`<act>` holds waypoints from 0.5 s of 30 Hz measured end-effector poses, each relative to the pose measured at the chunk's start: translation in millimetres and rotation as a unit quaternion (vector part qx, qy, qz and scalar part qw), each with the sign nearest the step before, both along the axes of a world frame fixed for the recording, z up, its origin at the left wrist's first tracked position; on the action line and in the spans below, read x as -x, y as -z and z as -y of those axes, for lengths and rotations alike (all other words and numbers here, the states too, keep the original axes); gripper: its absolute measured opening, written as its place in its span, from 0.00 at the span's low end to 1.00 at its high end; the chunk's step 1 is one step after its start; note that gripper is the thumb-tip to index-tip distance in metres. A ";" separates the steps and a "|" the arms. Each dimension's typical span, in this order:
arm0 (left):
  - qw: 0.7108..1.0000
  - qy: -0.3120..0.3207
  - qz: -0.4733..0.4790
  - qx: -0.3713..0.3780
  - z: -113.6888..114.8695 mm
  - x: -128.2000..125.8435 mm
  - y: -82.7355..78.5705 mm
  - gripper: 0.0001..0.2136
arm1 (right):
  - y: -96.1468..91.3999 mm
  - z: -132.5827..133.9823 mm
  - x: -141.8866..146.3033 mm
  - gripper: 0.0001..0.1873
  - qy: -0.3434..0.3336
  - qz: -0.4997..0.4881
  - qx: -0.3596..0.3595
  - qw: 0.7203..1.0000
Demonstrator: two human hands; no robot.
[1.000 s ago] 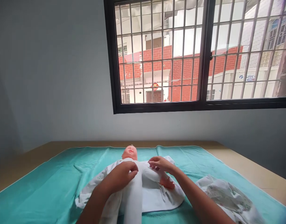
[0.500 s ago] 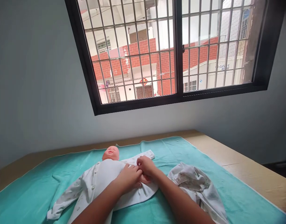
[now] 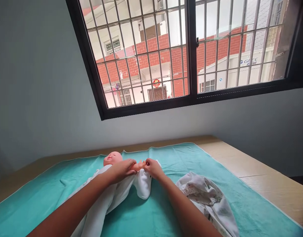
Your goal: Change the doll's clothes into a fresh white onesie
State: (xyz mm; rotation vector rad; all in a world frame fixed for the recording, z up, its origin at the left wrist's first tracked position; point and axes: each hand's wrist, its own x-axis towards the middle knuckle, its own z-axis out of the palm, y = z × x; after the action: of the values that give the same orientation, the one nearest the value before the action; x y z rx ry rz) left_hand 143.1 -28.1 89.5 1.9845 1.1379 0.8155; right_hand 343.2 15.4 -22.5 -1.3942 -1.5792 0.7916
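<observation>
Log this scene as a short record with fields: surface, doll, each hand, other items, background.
surface: teal blanket spread over a wooden top
doll: baby doll on its back, head toward the wall, in a white garment
left hand: left hand closed around the doll's arm, which is raised off the blanket
right hand: right hand pinching the sleeve at the doll's small hand
other items: crumpled patterned cloth on the blanket, to the right
background: barred window

A baby doll [image 3: 112, 158] with a bald pink head lies on its back on a green towel [image 3: 30, 200]. A loose white baby suit [image 3: 143, 185] covers its body. One little arm [image 3: 139, 165] sticks out.
</observation>
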 end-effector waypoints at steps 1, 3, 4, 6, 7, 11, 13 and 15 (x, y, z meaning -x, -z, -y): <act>0.999 0.016 -0.031 -0.012 1.7 -0.5 -3.3 0.08 | -3.3 0.7 -4.1 0.08 -0.020 -0.018 0.021 0.999; 0.995 0.043 -0.084 -0.038 3.6 -0.9 -7.5 0.07 | -9.5 3.7 -15.0 0.11 -0.078 -0.061 0.067 0.993; 0.993 0.049 -0.097 -0.045 3.7 -0.7 -8.8 0.08 | -12.0 5.9 -21.0 0.13 -0.111 -0.086 0.087 0.986; 0.991 0.060 -0.111 -0.049 2.3 0.6 -10.2 0.10 | -15.4 10.8 -31.7 0.17 -0.170 -0.136 0.117 0.969; 0.988 0.068 -0.125 -0.052 1.0 1.5 -10.9 0.11 | -16.3 13.1 -35.7 0.19 -0.190 -0.158 0.126 0.961; 0.969 0.083 -0.224 -0.063 -3.1 3.1 -16.6 0.12 | -18.0 18.8 -45.0 0.23 -0.241 -0.199 0.166 0.935; 0.951 0.085 -0.290 -0.072 -2.5 1.3 -20.7 0.13 | -20.4 20.2 -49.3 0.25 -0.276 -0.182 0.213 0.919; 0.929 0.091 -0.350 -0.085 0.4 -2.6 -23.4 0.11 | -24.0 21.4 -54.8 0.28 -0.314 -0.167 0.252 0.900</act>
State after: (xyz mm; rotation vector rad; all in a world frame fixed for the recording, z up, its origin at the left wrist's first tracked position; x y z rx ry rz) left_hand 145.6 -28.5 112.9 2.5823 1.2562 0.0868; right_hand 398.0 -6.1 1.5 -0.9773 -1.6128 1.8336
